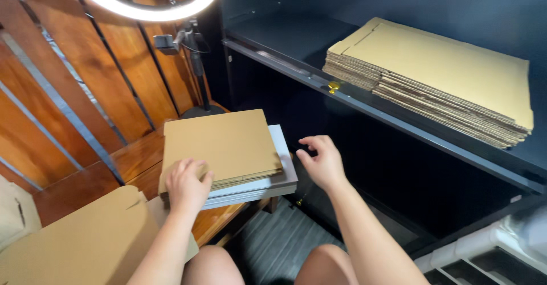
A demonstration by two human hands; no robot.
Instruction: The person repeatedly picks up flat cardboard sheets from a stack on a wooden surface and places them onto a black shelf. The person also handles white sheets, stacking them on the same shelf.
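A dark shelving unit (364,100) fills the right side, matte and smooth, and on its shelf sits a thick stack of flattened corrugated cardboard (439,74), fluted edges showing in layers. Left, reddish wooden slats (85,80) back a polished wooden table (137,157). On the table edge lies a stack of flat sheets (228,151): tan cardboard pieces on top, pale grey-white ones beneath. The left hand (187,185) rests on the near left corner of that stack, fingers curled onto the top tan sheet. The right hand (322,161) hovers just beside the stack's right edge, loosely half-open, holding nothing. A folded tan box flap (85,239) is cut off bottom left. A glowing ring light (145,3) is cropped at the top.
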